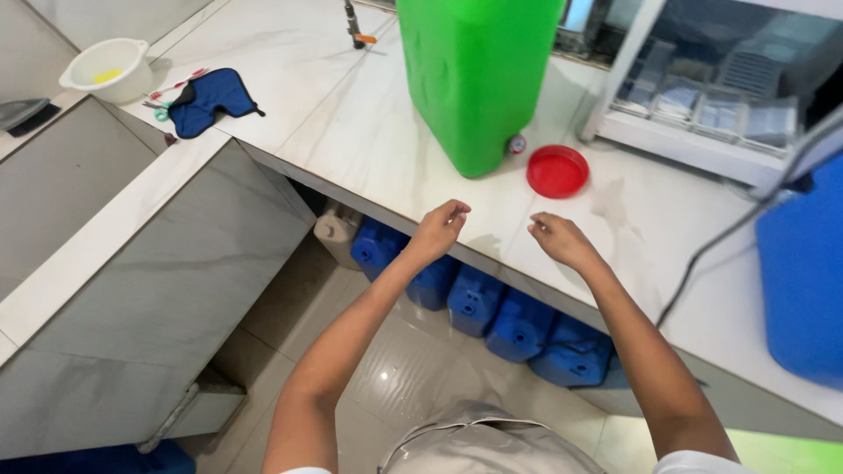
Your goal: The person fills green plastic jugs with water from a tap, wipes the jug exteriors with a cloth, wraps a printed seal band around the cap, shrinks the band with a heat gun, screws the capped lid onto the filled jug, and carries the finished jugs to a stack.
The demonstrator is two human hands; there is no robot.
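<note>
- The red lid (pixel 557 170) lies flat on the white table (pixel 351 114), just beyond my right hand (pixel 562 241) and a little to its right, not touching it.
- The tall green container (pixel 477 79) stands upright on the table right beside the lid; a small tap (pixel 517 145) sits at its lower corner, next to the lid.
- My right grip is empty, its fingers curled loosely with the tips drawn together, hovering over the front edge of the table.
- My left hand (pixel 437 230) hangs near the same edge, well short of the green container; its grip is also empty, with fingers bent inward and thumb close to the fingertips.
- The two hands are near each other, with bare table between them.
- Under the table, a row of blue jerrycans (pixel 492 307) stands on the tiled floor (pixel 386 369).
- Far to the left lie a blue cloth (pixel 211 101) and a white bowl (pixel 110 70).
- A large blue container (pixel 803 281) stands at the right edge, with a grey cable (pixel 729 233) running past it.
</note>
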